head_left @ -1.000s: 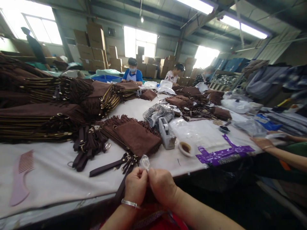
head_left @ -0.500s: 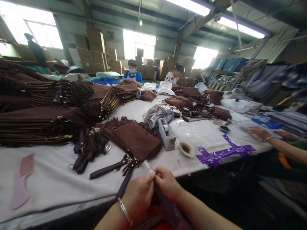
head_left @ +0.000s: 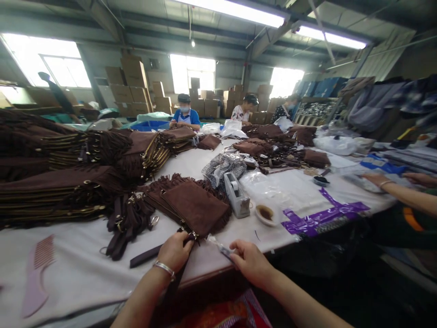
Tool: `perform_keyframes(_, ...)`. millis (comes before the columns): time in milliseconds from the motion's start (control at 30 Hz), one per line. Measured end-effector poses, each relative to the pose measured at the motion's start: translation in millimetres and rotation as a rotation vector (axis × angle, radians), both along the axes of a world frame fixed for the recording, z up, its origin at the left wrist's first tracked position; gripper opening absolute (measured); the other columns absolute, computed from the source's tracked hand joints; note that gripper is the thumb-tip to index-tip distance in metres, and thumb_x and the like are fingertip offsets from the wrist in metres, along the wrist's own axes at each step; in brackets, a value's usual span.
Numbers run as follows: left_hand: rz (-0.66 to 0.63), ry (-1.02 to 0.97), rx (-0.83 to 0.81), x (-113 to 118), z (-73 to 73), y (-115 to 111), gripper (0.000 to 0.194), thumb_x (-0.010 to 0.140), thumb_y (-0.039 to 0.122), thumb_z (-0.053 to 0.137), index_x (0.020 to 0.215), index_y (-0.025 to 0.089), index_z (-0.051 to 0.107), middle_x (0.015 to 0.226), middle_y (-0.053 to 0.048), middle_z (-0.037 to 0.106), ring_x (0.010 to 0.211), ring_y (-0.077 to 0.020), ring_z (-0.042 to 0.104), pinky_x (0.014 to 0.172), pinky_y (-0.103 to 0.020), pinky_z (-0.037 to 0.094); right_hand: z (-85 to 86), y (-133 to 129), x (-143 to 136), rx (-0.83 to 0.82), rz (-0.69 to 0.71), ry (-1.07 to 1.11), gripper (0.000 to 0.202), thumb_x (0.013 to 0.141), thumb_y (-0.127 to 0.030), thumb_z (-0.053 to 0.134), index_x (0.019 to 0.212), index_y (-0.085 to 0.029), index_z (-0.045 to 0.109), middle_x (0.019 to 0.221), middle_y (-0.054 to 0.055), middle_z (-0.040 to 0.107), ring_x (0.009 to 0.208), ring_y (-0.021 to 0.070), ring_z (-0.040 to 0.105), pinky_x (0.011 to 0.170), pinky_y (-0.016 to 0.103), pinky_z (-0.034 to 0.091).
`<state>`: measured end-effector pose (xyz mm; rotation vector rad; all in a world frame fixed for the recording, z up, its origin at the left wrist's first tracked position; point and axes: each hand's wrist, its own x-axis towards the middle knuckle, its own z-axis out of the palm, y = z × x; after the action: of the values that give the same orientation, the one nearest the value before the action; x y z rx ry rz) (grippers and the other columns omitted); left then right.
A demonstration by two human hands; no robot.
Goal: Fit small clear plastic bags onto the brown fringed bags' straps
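Hands are parting: half a second earlier both were working together at a clear plastic wrap (head_left: 212, 239); now they are dealing with 2 separate spots. Left hand (head_left: 173, 251) is moving onto the hardware corner of the top brown fringed pouch (head_left: 195, 207), fingers curling nearly closed over straps beside the metal clasps (head_left: 194, 235). Exact grip is hiding under the fingers; cannot tell. Right hand (head_left: 254, 265) is keeping fingers partly bent, thumb and index closing near the tail of the plastic-wrapped piece; firmness of hold, cannot tell.

Pouch is lying on its pile on the cloth-covered table (head_left: 82, 264), just ahead of the hands. 1 dark wrist strap (head_left: 146, 256) is stretching out left, partly under the left hand; bunched straps are crowding that corner. Tape dispenser (head_left: 241, 207) and dish of brown liquid (head_left: 265, 222) are standing beyond the right hand. Pink comb (head_left: 36, 289) is lying far left.
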<state>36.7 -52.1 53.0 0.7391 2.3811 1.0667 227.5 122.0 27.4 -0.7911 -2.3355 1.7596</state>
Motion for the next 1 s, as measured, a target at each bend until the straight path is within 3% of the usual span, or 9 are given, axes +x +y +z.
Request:
perform_keyframes(67, -0.005, -0.139, 0.013, 0, 3.2, 2, 0.017, 0.074, 0.035, 0.064, 0.07, 0.019, 0.064, 0.076, -0.006, 0.069, 0.08, -0.0225, 0.064, 0.074, -0.032, 0.049, 3.3, 6, 1, -0.071, 0.019, -0.041, 0.017, 0.077, -0.03, 0.061, 0.085, -0.015, 0.061, 0.054, -0.002, 0.059, 0.048, 0.0106, 0.054, 0.046, 0.02, 0.036)
perform_keyframes(200, 0.006, -0.431, 0.05, 2, 8.3, 2, 0.031, 0.08, 0.047, 0.057, 0.079, 0.016, 0.061, 0.071, -0.006, 0.069, 0.06, -0.0179, 0.063, 0.057, -0.031, 0.052, 9.7, 11, -1, -0.39, -0.011, -0.115, 0.024, 0.075, -0.036, 0.062, 0.087, -0.015, 0.058, 0.061, 0.0, 0.064, 0.046, 0.0102, 0.054, 0.041, 0.019, 0.036)
perform_keyframes(367, 0.268, -1.003, 0.259, 13, 3.5, 8, 0.018, 0.087, 0.029, 0.055, 0.089, 0.012, 0.06, 0.076, -0.009, 0.069, 0.061, -0.0182, 0.066, 0.055, -0.033, 0.056, 3.6, 14, 1, -0.548, 0.001, -0.143, 0.033, 0.072, -0.043, 0.067, 0.089, -0.016, 0.057, 0.061, -0.001, 0.063, 0.045, 0.0108, 0.057, 0.039, 0.018, 0.039)
perform_keyframes(467, 0.338, -1.115, 0.346, 23, -2.0, 16, 0.015, 0.089, 0.021, 0.053, 0.092, 0.009, 0.062, 0.072, -0.007, 0.067, 0.063, -0.0184, 0.068, 0.061, -0.037, 0.059, -0.4, 26, 12, -0.717, 0.157, -0.156, 0.036, 0.068, -0.038, 0.072, 0.094, -0.015, 0.06, 0.072, 0.002, 0.068, 0.048, 0.0105, 0.059, 0.041, 0.018, 0.043)
perform_keyframes(600, 0.335, -1.129, 0.375, 33, -4.8, 29, 0.018, 0.091, 0.021, 0.051, 0.093, 0.009, 0.064, 0.061, -0.003, 0.061, 0.06, -0.0168, 0.066, 0.063, -0.037, 0.061, -1.1, 46, 44, -0.744, 0.28, -0.199, 0.033, 0.062, -0.026, 0.078, 0.088, -0.014, 0.063, 0.065, -0.001, 0.066, 0.043, 0.0079, 0.056, 0.042, 0.015, 0.042)
perform_keyframes(733, 0.367, -1.083, 0.341, 34, -6.9, 35, 0.021, 0.091, 0.023, 0.051, 0.092, 0.007, 0.064, 0.059, -0.003, 0.06, 0.055, -0.0159, 0.064, 0.058, -0.035, 0.061, -4.5, 55, 83, -0.687, 0.26, -0.247, 0.028, 0.065, -0.032, 0.075, 0.083, -0.016, 0.06, 0.062, -0.003, 0.062, 0.043, 0.0076, 0.054, 0.044, 0.017, 0.043)
perform_keyframes(833, 0.383, -1.074, 0.364, 31, -11.0, 35, 0.021, 0.092, 0.022, 0.05, 0.094, 0.007, 0.063, 0.059, -0.003, 0.06, 0.057, -0.0169, 0.066, 0.062, -0.038, 0.061, -12.8, 57, 106, -0.55, 0.247, -0.322, 0.023, 0.07, -0.033, 0.07, 0.082, -0.017, 0.059, 0.063, -0.003, 0.06, 0.047, 0.0085, 0.053, 0.045, 0.018, 0.041)
perform_keyframes(900, 0.385, -1.088, 0.361, 30, -12.4, 33, 0.018, 0.091, 0.019, 0.05, 0.095, 0.007, 0.063, 0.062, -0.004, 0.063, 0.06, -0.0174, 0.067, 0.064, -0.038, 0.061, -17.4, 58, 115, -0.329, 0.216, -0.401, 0.015, 0.074, -0.031, 0.064, 0.08, -0.017, 0.059, 0.061, -0.004, 0.057, 0.047, 0.0085, 0.05, 0.046, 0.019, 0.038)
perform_keyframes(1000, 0.371, -1.122, 0.336, 31, -10.7, 30, 0.015, 0.089, 0.016, 0.054, 0.096, 0.007, 0.063, 0.066, -0.006, 0.066, 0.065, -0.0186, 0.07, 0.065, -0.037, 0.061, -13.1, 60, 120, 0.156, 0.198, -0.453, 0.015, 0.078, -0.031, 0.06, 0.078, -0.017, 0.063, 0.068, 0.0, 0.061, 0.059, 0.0133, 0.055, 0.057, 0.024, 0.041)
